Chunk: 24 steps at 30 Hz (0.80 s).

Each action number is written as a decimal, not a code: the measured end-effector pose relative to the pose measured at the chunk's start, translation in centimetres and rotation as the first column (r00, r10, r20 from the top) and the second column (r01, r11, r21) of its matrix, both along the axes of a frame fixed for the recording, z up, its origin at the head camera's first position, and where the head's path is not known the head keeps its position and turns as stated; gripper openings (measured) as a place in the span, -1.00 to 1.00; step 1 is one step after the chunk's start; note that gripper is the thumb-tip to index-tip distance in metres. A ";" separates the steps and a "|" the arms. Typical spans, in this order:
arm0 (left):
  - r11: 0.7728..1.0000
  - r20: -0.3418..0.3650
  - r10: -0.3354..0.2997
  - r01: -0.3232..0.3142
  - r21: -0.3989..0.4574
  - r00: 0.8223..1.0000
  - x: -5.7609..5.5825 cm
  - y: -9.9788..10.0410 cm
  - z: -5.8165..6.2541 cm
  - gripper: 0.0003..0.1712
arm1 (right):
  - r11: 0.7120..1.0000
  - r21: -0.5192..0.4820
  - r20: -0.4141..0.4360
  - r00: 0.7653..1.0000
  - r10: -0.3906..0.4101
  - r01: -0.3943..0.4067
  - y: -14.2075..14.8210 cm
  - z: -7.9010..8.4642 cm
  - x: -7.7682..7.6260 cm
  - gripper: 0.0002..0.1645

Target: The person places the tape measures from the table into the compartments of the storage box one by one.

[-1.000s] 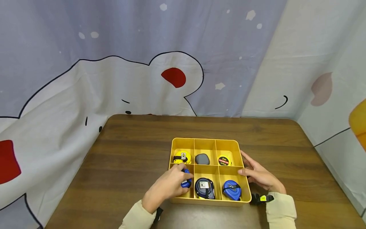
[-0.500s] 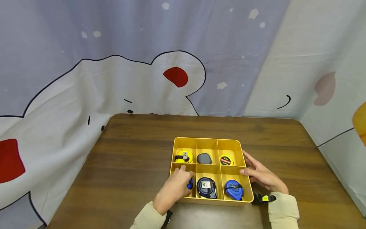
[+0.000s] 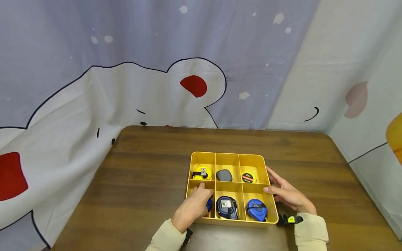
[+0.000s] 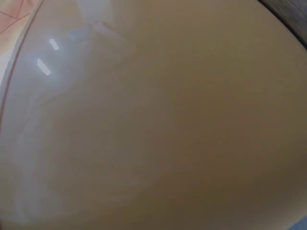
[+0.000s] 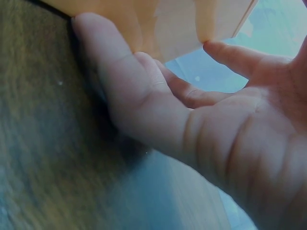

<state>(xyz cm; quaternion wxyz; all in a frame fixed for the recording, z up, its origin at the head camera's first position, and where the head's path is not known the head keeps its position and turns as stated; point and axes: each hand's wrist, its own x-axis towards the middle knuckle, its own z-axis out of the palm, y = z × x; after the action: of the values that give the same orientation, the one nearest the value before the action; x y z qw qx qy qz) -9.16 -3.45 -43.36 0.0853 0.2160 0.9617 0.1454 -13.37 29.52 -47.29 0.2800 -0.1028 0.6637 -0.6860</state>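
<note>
A yellow divided box sits on the wooden table. My left hand reaches into its front-left compartment with curled fingers and holds a blue tape measure, mostly hidden beneath the hand. On the right, my right hand grips the box wall, its thumb over the rim and the fingers along the outside; the right wrist view shows fingertips against the wall. A dark blue tape measure lies in the front-middle compartment. Another blue tape measure occupies the front-right one.
Along the back row lie a yellow tape measure, a grey rounded piece and a yellow round 2m measuring tape. Behind the wooden table hangs a patterned curtain. Only a blurred pale surface fills the left wrist view.
My left hand has shifted slightly right and deeper over the front-left compartment, covering more of the blue tape measure. The right hand stays on the box wall.
</note>
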 end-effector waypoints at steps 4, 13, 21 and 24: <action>0.999 0.032 0.034 -0.034 0.011 0.999 0.1 0.3 -0.2 -0.49 | 1.000 -0.006 0.003 1.000 -0.001 0.001 0.1 -0.1 0.1 -0.03; 0.997 0.005 0.077 -0.077 0.012 0.997 0.6 0.5 -0.4 -0.54 | 1.000 -0.026 0.014 1.000 0.010 -0.009 0.2 0.0 0.4 -0.04; 0.998 -0.056 0.063 -0.063 0.008 0.996 1.1 0.2 0.4 -0.53 | 1.000 -0.005 0.024 1.000 0.006 -0.006 0.2 0.2 0.4 -0.06; 0.999 -0.070 0.048 -0.048 -0.009 0.996 1.4 0.1 1.2 -0.54 | 1.000 0.009 0.020 1.000 0.007 -0.007 0.2 0.3 0.4 -0.09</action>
<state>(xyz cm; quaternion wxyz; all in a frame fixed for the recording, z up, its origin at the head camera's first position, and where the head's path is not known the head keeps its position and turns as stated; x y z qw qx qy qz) -7.71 -3.38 -42.14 0.0493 0.1973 0.9698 0.1347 -13.01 29.76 -46.99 0.2896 -0.0969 0.6637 -0.6829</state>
